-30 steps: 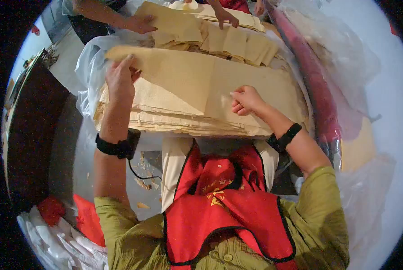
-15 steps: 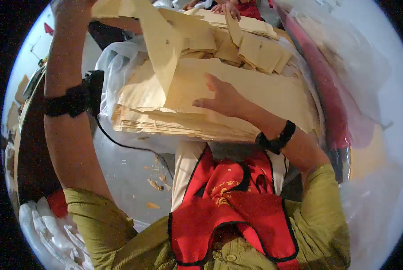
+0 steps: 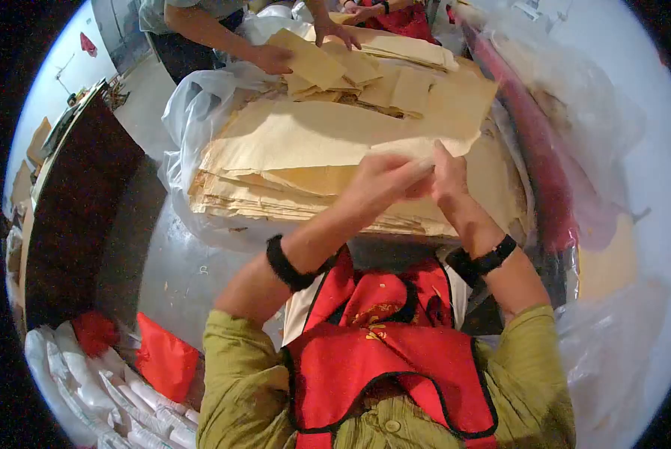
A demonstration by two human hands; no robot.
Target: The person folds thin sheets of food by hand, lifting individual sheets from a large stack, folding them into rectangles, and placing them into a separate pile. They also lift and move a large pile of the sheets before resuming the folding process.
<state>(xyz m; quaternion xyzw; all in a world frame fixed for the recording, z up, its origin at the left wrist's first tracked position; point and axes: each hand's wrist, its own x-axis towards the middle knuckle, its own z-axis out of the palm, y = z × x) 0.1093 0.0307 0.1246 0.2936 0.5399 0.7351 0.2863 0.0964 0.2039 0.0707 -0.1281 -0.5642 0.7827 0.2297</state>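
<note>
My left hand [image 3: 388, 179] and my right hand [image 3: 449, 173] meet over the near right part of a broad pile of pale yellow sheets [image 3: 298, 135]. Between them they pinch the near edge of a thin yellow sheet [image 3: 466, 101], which stretches away toward the back right. My left fingertips lie against my right hand and partly hide the grip. Smaller yellow pieces [image 3: 412, 90] lie across the back of the pile.
Across the pile, a co-worker's hand [image 3: 273, 58] holds a yellow piece. Another person in red [image 3: 407, 22] is behind. Clear plastic [image 3: 182, 112] wraps the pile's left side. A dark-sided table [image 3: 73, 217] stands left, white sacks [image 3: 103, 382] lower left.
My left hand has come down from the upper left to meet my right hand, which moved right and closed. The raised sheet now extends toward the back right. A co-worker's arms now show.
</note>
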